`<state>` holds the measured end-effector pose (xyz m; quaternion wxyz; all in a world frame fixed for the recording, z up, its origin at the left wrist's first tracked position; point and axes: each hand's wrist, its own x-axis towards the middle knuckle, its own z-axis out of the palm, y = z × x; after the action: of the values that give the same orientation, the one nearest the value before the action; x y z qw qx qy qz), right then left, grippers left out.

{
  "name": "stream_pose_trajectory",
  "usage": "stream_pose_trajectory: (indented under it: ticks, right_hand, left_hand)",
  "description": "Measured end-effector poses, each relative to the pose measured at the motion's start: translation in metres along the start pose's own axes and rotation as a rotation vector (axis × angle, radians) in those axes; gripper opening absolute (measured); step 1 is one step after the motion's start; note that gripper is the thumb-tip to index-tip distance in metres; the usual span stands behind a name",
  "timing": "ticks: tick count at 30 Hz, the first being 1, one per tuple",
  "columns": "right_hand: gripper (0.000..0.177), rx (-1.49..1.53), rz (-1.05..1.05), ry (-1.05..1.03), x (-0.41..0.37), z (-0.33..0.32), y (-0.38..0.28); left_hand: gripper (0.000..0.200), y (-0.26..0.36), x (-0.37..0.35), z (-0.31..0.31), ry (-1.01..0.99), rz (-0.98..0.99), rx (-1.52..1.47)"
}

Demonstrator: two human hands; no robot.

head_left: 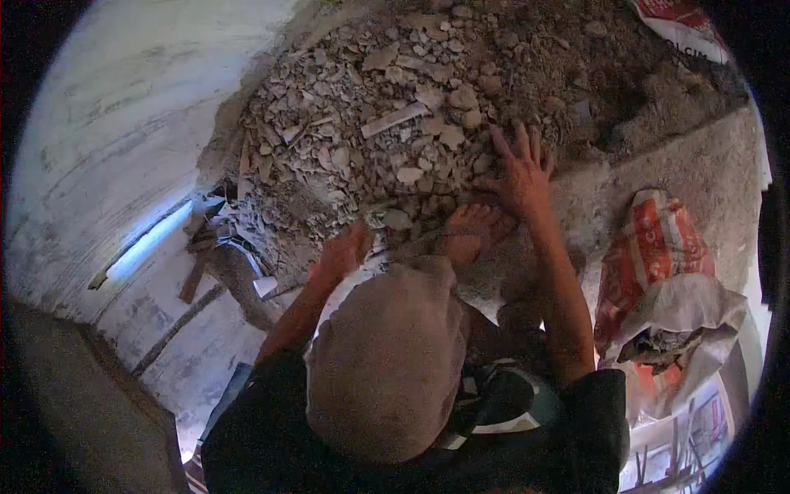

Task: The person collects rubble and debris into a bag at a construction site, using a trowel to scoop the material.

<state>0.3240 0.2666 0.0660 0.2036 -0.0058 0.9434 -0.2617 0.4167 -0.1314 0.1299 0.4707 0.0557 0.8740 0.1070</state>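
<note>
Rubble (pixel 395 123), a heap of broken stone, plaster chips and dirt, spreads in front of me. My right hand (pixel 525 177) rests at its near right edge with fingers spread, holding nothing I can see. My left hand (pixel 341 251) is at the near left edge, its fingers curled in and closed. What it may grip is hidden. A bare foot (pixel 476 232) stands between my hands at the foot of the heap. A long flat fragment (pixel 395 120) lies on top of the rubble.
A red and white sack (pixel 658 247) stands at right, its mouth open with debris inside. Another printed sack (pixel 687 33) lies at the top right. A pale wall (pixel 140 123) rises on the left. My covered knee (pixel 387 362) blocks the lower middle.
</note>
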Motion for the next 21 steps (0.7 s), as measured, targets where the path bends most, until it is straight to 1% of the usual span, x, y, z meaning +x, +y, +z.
stream_pose_trajectory:
  ticks: [1,2,3,4,6,7,8,9,10,12,13,15,16,17,18,19,20,21]
  right_hand:
    - [0.093,-0.004,0.003,-0.002,0.003,0.001,0.003]
    - [0.089,-0.011,-0.026,0.023,0.008,0.001,0.005]
    - [0.085,-0.017,-0.054,0.050,0.016,0.003,0.006]
    - [0.085,-0.018,-0.054,0.051,0.027,0.005,0.005]
    - [0.077,0.094,0.038,0.214,0.045,0.012,0.001]
    - [0.077,0.092,0.036,0.209,0.053,0.016,0.003]
    - [0.071,0.055,0.036,0.264,0.064,0.019,0.003]
    - [0.066,0.024,0.032,0.325,0.077,0.018,0.002]
    - [0.066,0.034,0.026,0.340,0.086,0.008,0.003]
    - [0.067,0.556,0.026,0.096,0.102,-0.023,0.021]
    - [0.067,0.554,0.020,0.121,0.101,-0.032,0.031]
    - [0.070,0.427,0.060,0.206,0.093,-0.045,0.052]
    - [0.070,0.425,0.062,0.209,0.087,-0.044,0.058]
    - [0.073,0.395,0.124,0.290,0.079,-0.040,0.062]
    - [0.075,0.364,0.188,0.381,0.077,-0.037,0.066]
    - [0.075,0.365,0.194,0.394,0.079,-0.027,0.072]
    - [0.077,0.305,0.191,0.468,0.079,-0.012,0.075]
    - [0.080,0.246,0.190,0.540,0.080,0.004,0.077]
  left_hand:
    - [0.041,0.032,0.008,-0.029,-0.082,-0.068,0.140]
    - [0.041,0.039,0.013,-0.031,-0.080,-0.068,0.137]
    - [0.041,0.043,0.016,-0.032,0.031,-0.007,0.092]
    - [0.041,0.049,0.022,-0.034,0.141,0.056,0.046]
    - [0.041,0.073,0.068,-0.036,0.109,-0.016,-0.025]
    - [0.042,0.097,0.089,-0.050,0.114,-0.026,0.048]
    - [0.044,0.118,0.106,-0.066,0.131,-0.034,0.125]
    - [0.044,0.127,0.115,-0.075,0.147,-0.037,0.129]
    - [0.046,0.132,0.120,-0.085,0.133,-0.007,0.144]
    - [0.049,0.134,0.120,-0.095,0.138,0.034,0.174]
    - [0.052,0.131,0.117,-0.091,0.145,0.050,0.137]
    - [0.054,0.124,0.113,-0.096,0.169,0.083,0.102]
    - [0.053,0.120,0.099,-0.103,0.184,0.147,-0.003]
    - [0.053,0.116,0.085,-0.109,0.191,0.207,-0.108]
    - [0.053,0.119,0.076,-0.121,0.187,0.216,-0.101]
    - [0.053,0.125,0.069,-0.137,0.177,0.048,-0.287]
    - [0.053,0.125,0.065,-0.149,0.162,-0.127,-0.472]
    - [0.053,0.115,0.072,-0.159,0.275,-0.063,-0.254]
